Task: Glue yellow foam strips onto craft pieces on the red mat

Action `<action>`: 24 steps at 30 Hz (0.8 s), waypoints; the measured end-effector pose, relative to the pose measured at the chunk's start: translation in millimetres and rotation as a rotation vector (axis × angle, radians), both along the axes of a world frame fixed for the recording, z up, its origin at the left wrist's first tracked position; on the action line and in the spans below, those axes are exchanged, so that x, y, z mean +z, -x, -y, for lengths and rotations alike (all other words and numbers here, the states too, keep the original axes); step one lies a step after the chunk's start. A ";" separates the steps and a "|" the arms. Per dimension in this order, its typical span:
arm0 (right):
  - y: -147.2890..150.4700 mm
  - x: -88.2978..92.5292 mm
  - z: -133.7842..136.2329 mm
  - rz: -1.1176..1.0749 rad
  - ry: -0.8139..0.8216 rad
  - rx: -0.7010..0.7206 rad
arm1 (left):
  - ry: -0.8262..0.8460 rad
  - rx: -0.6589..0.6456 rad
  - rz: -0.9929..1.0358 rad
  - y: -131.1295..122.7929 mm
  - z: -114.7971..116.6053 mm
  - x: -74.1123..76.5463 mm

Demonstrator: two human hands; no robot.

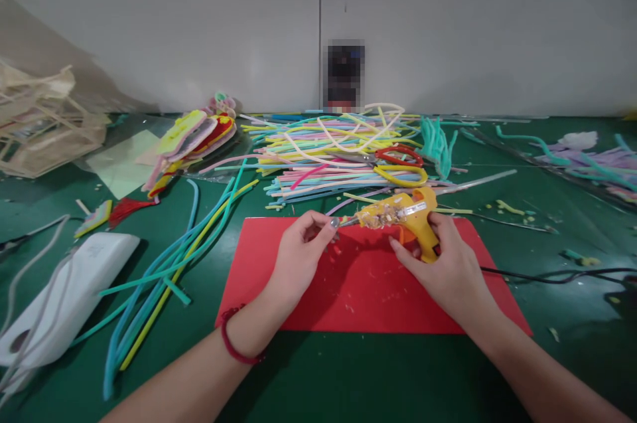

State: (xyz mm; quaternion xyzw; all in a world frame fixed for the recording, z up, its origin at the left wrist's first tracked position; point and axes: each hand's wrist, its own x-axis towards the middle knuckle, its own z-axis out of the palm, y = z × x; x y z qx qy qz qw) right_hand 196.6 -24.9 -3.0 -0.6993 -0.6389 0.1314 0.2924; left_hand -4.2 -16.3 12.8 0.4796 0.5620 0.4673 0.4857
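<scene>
A yellow hot glue gun (398, 210) lies in my right hand (450, 263), which grips its handle near the orange trigger. A clear glue stick (478, 180) juts from the gun's back, and stringy bits cling to its front. The nozzle points left toward my left hand (301, 253), whose thumb and fingers are pinched together at the tip. What sits between those fingers is too small to make out. Below both hands lies a red board (368, 297) with small scraps on it.
Behind the board is a pile of coloured pipe cleaners (298, 151), with red-and-yellow-handled scissors (401, 164). More pipe cleaners (169, 277) and a white power strip (74, 297) lie at left. A black cord (557, 273) runs right. A grey wall (199, 24) stands behind.
</scene>
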 end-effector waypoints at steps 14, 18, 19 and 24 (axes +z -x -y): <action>-0.6 4.6 0.2 -0.001 0.022 -0.017 | -0.042 -0.002 -0.127 1.8 -2.2 -3.0; -1.1 4.6 0.0 -0.007 0.005 -0.014 | -0.043 -0.008 -0.130 2.2 -2.2 -3.3; -1.2 4.7 -0.1 -0.007 0.006 -0.016 | -0.043 -0.009 -0.134 2.3 -2.1 -3.1; -1.8 4.5 -0.7 -0.012 0.011 -0.013 | -0.050 -0.010 -0.145 2.5 -1.8 -2.5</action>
